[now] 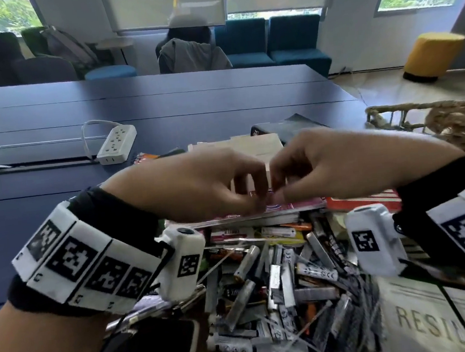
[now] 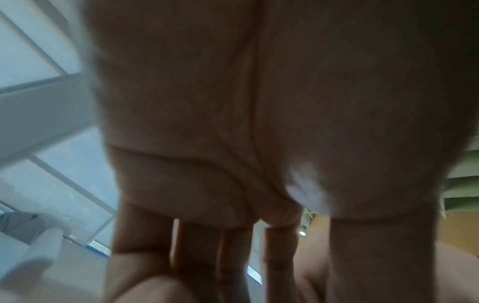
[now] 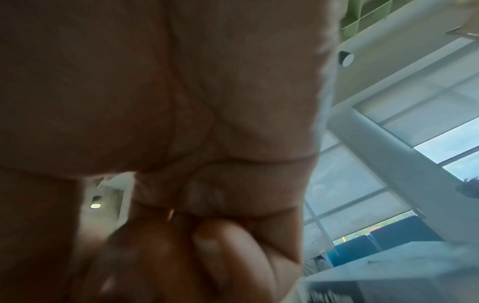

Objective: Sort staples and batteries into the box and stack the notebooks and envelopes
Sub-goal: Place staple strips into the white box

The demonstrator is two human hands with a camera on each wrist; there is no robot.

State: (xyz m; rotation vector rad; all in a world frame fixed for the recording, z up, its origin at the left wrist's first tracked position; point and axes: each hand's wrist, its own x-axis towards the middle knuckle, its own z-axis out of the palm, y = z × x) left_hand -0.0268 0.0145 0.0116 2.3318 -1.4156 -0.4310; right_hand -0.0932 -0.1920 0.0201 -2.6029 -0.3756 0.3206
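Observation:
A heap of batteries and staple strips (image 1: 282, 290) lies at the near middle of the table. Behind it a pink notebook (image 1: 299, 206) lies flat, with a red notebook (image 1: 364, 201) to its right and pale envelopes (image 1: 259, 146) further back. My left hand (image 1: 252, 199) and right hand (image 1: 279, 192) meet fingertip to fingertip just above the pink notebook. Both have curled fingers that pinch at something small, which is blurred and hidden by the fingers. The left wrist view is filled by my palm (image 2: 233, 102). In the right wrist view my thumb (image 3: 228, 246) presses against curled fingers.
A white power strip (image 1: 117, 143) lies at the left back on the blue table (image 1: 190, 106). A dark phone (image 1: 146, 351) sits near left, a printed sheet (image 1: 427, 324) near right, a dark book (image 1: 289, 126) behind the envelopes. A woven basket (image 1: 447, 118) stands at the right edge.

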